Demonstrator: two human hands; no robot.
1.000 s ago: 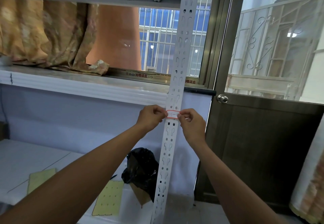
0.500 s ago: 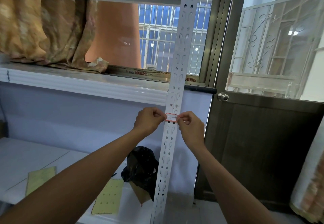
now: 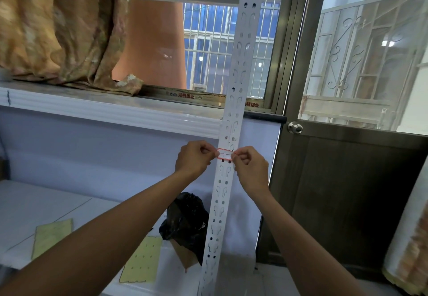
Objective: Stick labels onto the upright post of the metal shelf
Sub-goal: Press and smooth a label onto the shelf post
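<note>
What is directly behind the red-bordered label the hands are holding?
The label lies across the white slotted post, pinched at its ends by the left hand and right hand. Post holes show just below it; any holes under it are covered.

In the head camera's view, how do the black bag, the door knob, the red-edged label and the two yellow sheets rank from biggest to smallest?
1. black bag
2. The yellow sheets: left sheet and dotted sheet look alike in size, so no ranking.
3. The red-edged label and door knob look too close to rank.
</note>
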